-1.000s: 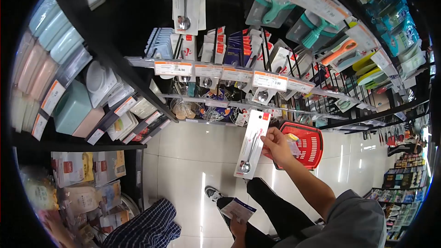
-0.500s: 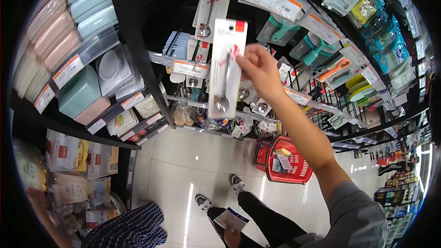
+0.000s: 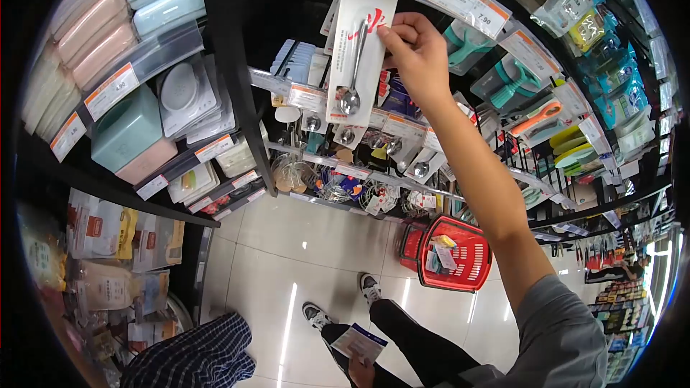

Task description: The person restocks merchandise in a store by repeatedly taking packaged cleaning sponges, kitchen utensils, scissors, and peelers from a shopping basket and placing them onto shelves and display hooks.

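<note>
My right hand [image 3: 422,61] is raised to the shelf, thumb and fingers closed on the right edge of a carded spoon [image 3: 350,100]. The spoon is metal with a long handle, on a white card with red lettering. The card's top lies just below a price rail, in front of similar cards; whether it touches a hook I cannot tell. Low in front of my legs, my left hand [image 3: 362,371] grips a flat packet [image 3: 359,343] with a dark blue top edge. More carded spoons [image 3: 348,134] hang under the held one.
A red shopping basket [image 3: 467,273] with a few items stands on the tiled floor [image 3: 287,244]. Teal brushes [image 3: 516,82] hang to the right. Pink and blue packs and a green box [image 3: 128,129] fill the left shelf. Someone's checked garment [image 3: 190,356] shows at lower left.
My right hand has moved up and away toward the shelf with the carded spoon, whose top is now close under the price rail. My left hand still holds the packet low down.
</note>
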{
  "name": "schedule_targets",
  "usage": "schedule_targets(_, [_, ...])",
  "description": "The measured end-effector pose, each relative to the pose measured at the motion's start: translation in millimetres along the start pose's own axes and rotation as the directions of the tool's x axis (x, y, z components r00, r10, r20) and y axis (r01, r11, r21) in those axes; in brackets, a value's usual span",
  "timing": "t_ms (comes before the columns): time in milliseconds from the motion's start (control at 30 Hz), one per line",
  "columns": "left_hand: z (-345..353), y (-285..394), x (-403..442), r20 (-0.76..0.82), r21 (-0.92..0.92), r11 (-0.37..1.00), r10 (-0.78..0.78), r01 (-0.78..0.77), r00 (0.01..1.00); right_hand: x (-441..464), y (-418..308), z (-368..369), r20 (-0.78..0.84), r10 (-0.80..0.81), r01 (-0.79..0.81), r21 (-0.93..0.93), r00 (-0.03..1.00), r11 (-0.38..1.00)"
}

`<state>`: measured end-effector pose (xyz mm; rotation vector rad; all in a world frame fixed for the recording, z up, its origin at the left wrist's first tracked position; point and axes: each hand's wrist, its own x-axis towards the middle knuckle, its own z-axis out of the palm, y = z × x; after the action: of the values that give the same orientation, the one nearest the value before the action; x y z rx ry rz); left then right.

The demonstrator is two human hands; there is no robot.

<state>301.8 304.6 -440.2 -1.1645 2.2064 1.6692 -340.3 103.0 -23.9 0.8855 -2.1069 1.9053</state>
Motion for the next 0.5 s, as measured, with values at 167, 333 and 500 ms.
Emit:
schedule_targets(167, [17, -37, 5, 0.073, -0.322, 0.938, -0.112, 0.13, 0.991, 5, 2, -11, -0.06, 0.004, 0.001, 0.079, 0.998, 0.997])
schedule_targets(333, [2, -4, 6, 0.01, -0.182, 0.983, -0.035, 0.036, 0.999, -12, -16, -10, 0.132, 0.04, -0.025, -0.109, 0.991, 0.994])
schedule_targets(500, [-12, 10, 14, 0.021, 0.147, 0.988, -0.053, 0.05, 0.998, -5, -26, -4, 0.047, -0.035, 0.029, 0.129, 0.998, 0.991])
